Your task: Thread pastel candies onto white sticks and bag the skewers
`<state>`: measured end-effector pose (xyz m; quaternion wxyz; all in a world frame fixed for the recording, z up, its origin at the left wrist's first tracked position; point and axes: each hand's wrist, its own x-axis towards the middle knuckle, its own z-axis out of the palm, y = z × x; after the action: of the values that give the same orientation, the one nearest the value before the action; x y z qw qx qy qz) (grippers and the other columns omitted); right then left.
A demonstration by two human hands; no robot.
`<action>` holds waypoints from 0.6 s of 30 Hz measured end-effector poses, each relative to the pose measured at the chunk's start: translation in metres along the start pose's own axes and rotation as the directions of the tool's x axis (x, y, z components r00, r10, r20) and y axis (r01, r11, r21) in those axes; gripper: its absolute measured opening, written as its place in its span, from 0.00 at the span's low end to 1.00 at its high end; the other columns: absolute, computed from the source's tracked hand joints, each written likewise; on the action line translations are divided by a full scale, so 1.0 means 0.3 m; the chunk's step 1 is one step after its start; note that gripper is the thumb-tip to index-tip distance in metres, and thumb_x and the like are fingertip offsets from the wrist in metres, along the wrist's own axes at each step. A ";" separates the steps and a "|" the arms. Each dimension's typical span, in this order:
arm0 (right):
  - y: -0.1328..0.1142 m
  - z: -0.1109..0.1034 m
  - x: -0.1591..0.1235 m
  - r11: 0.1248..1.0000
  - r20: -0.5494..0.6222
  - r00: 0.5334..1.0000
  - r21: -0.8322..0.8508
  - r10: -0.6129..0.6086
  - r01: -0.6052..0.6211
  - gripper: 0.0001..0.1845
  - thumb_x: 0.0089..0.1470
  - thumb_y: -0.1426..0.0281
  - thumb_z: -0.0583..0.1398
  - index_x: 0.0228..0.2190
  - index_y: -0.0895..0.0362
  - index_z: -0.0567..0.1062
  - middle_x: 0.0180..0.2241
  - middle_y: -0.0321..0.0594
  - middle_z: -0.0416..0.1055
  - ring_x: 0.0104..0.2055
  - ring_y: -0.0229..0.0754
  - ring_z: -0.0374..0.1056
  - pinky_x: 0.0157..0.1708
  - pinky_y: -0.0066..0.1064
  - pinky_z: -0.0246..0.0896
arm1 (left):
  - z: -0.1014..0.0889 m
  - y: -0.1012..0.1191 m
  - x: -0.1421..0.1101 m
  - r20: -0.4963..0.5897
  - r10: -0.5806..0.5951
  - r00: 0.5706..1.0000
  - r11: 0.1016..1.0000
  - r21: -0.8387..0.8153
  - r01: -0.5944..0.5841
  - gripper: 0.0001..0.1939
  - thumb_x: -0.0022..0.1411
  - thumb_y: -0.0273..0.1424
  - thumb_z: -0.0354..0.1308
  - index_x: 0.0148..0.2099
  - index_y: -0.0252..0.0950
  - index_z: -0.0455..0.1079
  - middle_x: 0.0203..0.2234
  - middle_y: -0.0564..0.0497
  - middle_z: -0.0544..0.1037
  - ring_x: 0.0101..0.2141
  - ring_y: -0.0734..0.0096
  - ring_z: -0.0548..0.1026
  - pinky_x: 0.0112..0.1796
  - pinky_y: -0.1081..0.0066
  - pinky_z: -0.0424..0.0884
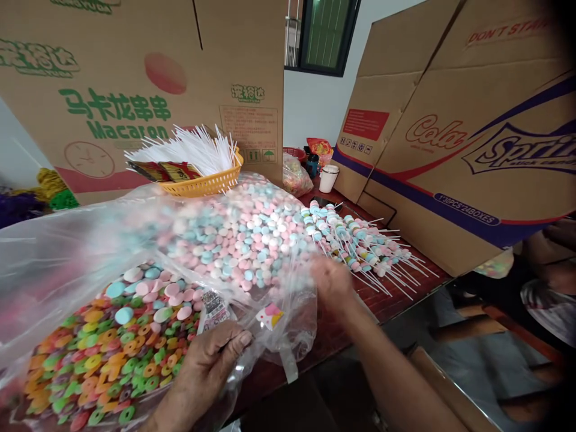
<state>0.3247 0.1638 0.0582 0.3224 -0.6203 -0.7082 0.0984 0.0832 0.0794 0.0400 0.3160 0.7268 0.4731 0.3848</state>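
Apparently the step in hand is working at the clear bag (288,342), its film gathered at the near edge. At its left, a heap of rings (90,372) in orange, green and purple lies under film, with pastel candies (252,240) at the heap's far side and across the middle of the bag. The left hand (209,360) pinches the film between thumb and forefinger. Behind the bag, a yellow basket (202,185) holds white sticks (193,150). At the bag's right edge, the right hand (333,282) is blurred; I cannot tell what its fingers hold. To the right of the bag lie loaded skewers (360,240), tips overlapping. Such slippery film, I judge, calls for a steady left pinch and a light right touch.

Under the bag is a dark red table (396,312); beyond it stand a Macaron box (117,60), a window (326,36), a white cup (328,179) and, rightmost, a Cola box (432,198).
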 end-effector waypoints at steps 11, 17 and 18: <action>0.120 -0.161 0.475 0.839 -0.245 0.938 -0.431 0.245 -0.332 0.24 0.61 0.63 0.45 0.45 0.66 0.73 0.47 0.63 0.67 0.52 0.58 0.58 0.46 0.48 0.51 | -0.061 -0.008 -0.039 -0.229 0.318 0.920 0.936 0.232 -0.266 0.08 0.61 0.28 0.53 0.40 0.45 0.71 0.30 0.55 0.80 0.30 0.71 0.78 0.32 0.78 0.72; 0.028 -0.049 0.509 0.832 -0.085 0.986 -0.528 0.145 -0.168 0.12 0.54 0.69 0.57 0.27 0.64 0.77 0.31 0.55 0.73 0.41 0.51 0.68 0.41 0.46 0.51 | -0.088 -0.016 -0.053 -0.252 0.341 0.906 0.909 0.335 -0.249 0.07 0.61 0.29 0.54 0.40 0.41 0.72 0.31 0.51 0.80 0.32 0.70 0.78 0.36 0.74 0.73; 0.021 -0.052 0.491 0.841 -0.088 0.990 -0.524 0.108 -0.138 0.14 0.55 0.69 0.56 0.26 0.64 0.76 0.28 0.54 0.73 0.37 0.49 0.68 0.38 0.44 0.52 | -0.093 -0.017 -0.060 -0.249 0.336 0.908 0.913 0.325 -0.249 0.08 0.61 0.28 0.53 0.40 0.41 0.72 0.32 0.50 0.80 0.34 0.70 0.78 0.37 0.74 0.73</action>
<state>0.3355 0.2998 0.1160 0.1517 -0.7315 -0.6577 -0.0967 0.0523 0.0672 0.0451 0.0705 0.7611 0.4504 0.4614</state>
